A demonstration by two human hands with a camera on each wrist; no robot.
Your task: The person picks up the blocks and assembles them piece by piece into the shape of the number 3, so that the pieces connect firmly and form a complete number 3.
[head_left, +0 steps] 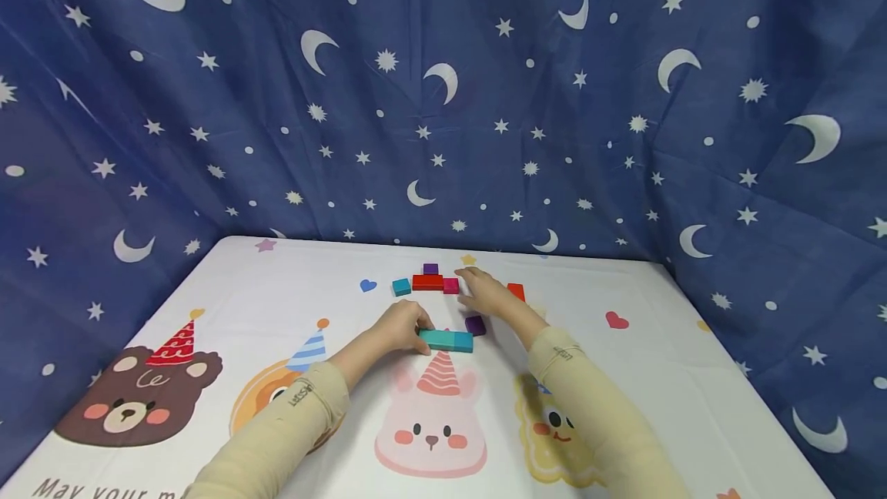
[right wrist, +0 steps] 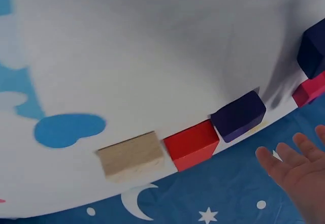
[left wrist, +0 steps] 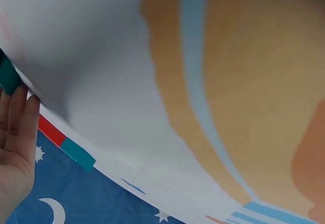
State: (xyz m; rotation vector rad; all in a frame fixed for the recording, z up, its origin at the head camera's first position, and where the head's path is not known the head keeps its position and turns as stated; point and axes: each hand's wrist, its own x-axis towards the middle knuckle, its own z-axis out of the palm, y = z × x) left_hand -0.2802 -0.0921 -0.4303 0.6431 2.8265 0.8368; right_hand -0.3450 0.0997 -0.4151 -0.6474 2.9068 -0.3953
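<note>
My left hand (head_left: 402, 327) pinches the left end of a teal block (head_left: 436, 339), thumb on the near side. A blue block (head_left: 463, 342) lines up end to end with it on the right. In the left wrist view, fingertips of the left hand (left wrist: 19, 132) meet the green-teal block (left wrist: 8, 75) at the frame's edge. My right hand (head_left: 488, 295) hovers with fingers spread, just right of a pink block (head_left: 451, 286). A dark purple block (head_left: 475, 325) lies below it on the table. The right wrist view shows the right hand (right wrist: 299, 170) holding nothing.
Beyond the hands sit a red block (head_left: 427, 282), a small teal block (head_left: 401, 287) and a purple block (head_left: 430, 269). Right of the right hand are an orange-red block (head_left: 516, 292) and a plain wooden block (right wrist: 131, 155). A starry blue curtain (head_left: 485, 98) hangs behind the table.
</note>
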